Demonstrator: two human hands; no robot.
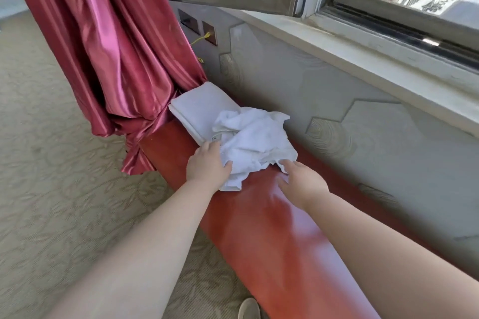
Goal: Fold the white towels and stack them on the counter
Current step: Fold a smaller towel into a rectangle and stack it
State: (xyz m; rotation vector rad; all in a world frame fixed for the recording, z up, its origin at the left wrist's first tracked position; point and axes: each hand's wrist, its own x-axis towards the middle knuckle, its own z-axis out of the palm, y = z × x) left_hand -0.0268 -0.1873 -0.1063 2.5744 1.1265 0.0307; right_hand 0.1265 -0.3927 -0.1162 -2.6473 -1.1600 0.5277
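A crumpled white towel (255, 141) lies on the narrow reddish-brown counter (272, 228), partly over a neatly folded white towel (199, 106) at the counter's far end. My left hand (207, 166) grips the crumpled towel's near left edge, thumb tucked into the cloth. My right hand (300, 181) pinches the towel's near right corner with its fingertips. Both forearms reach in from the bottom of the view.
A red satin curtain (108, 54) hangs bunched against the counter's far end, touching the folded towel. A grey patterned wall (363, 122) and window sill (375, 59) run along the counter's right side. Beige carpet (51, 163) lies to the left; a shoe tip (248, 308) shows below.
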